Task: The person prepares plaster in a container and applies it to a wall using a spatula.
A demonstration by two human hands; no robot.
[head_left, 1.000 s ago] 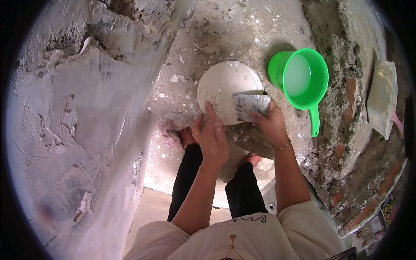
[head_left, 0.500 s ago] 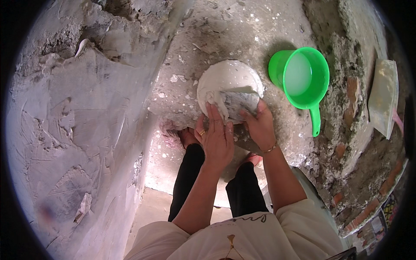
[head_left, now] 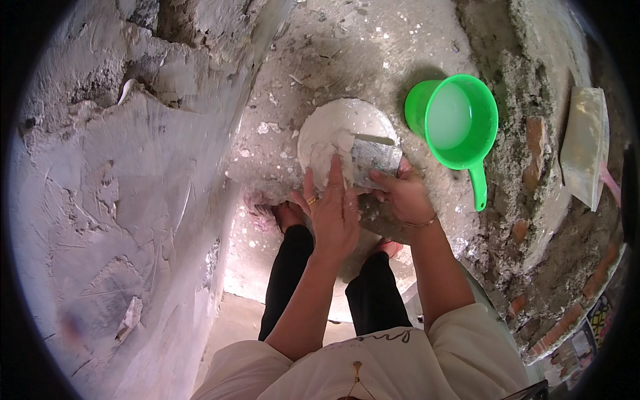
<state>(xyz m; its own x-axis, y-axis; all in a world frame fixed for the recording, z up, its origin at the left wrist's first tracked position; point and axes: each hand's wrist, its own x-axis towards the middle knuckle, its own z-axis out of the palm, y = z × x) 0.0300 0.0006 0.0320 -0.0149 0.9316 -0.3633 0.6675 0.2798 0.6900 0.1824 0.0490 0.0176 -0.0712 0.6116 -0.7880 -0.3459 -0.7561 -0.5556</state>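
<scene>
The left hand (head_left: 333,210) lies flat, fingers extended and together, with its fingertips resting on the near part of the white plaster (head_left: 337,143) in the round white bowl (head_left: 347,113). It grips nothing – the palm faces down and the fingers are straight. A ring shows on one finger.

The right hand (head_left: 400,197) is closed around the handle end of a flat metal scraper (head_left: 373,160). The blade points to the far side and lies over the right part of the bowl, just beside the left hand's fingers. The blade is grey and smeared with plaster; its far edge touches the plaster mass. A thin bracelet sits on the right wrist.

The bowl stands on the rough, plaster-spattered floor (head_left: 333,47), directly beyond the person's feet and between the two hands' reach.

Surroundings:
- A green plastic scoop (head_left: 460,120) with a handle pointing near stands just right of the bowl, apart from it. It holds a pale liquid.
- A plastered wall (head_left: 120,200) fills the left side – its surface is uneven, with ridges and trowel marks.
- A rough wall of brick and mortar (head_left: 533,173) runs along the right side.
- A flat plaster-coated float (head_left: 583,143) lies at the far right, well apart from both hands.
</scene>
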